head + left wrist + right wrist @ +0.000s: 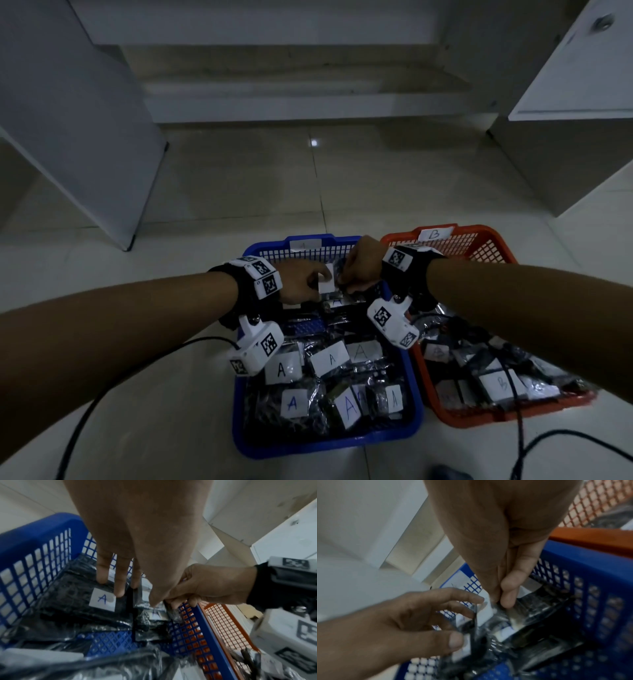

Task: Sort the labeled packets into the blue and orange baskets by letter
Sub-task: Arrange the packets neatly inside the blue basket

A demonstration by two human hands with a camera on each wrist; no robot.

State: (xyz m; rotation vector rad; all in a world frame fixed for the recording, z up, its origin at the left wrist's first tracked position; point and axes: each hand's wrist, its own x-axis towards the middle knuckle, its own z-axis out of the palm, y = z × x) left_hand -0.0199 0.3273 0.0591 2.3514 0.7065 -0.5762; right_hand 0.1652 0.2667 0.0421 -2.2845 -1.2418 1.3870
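The blue basket (325, 445) holds several dark shiny packets with white "A" labels (330, 359). Beside it on the right, the orange basket (479, 423) holds packets marked "B" (501, 383). Both hands meet over the blue basket's far end. My left hand (320, 279) (135, 597) holds a dark packet with a white label (471, 631) upright between thumb and fingers. My right hand (346, 282) (502, 600) pinches the top of a shiny packet (513, 616) right against it. Whether these are two packets or one I cannot tell. Their letters are hidden.
A paper tag marked "B" (434, 234) sits on the orange basket's far rim; a faint tag (305, 244) is on the blue one. Black cables (89, 411) (565, 438) trail over the tiled floor. White cabinet panels (85, 137) (565, 154) stand left and right.
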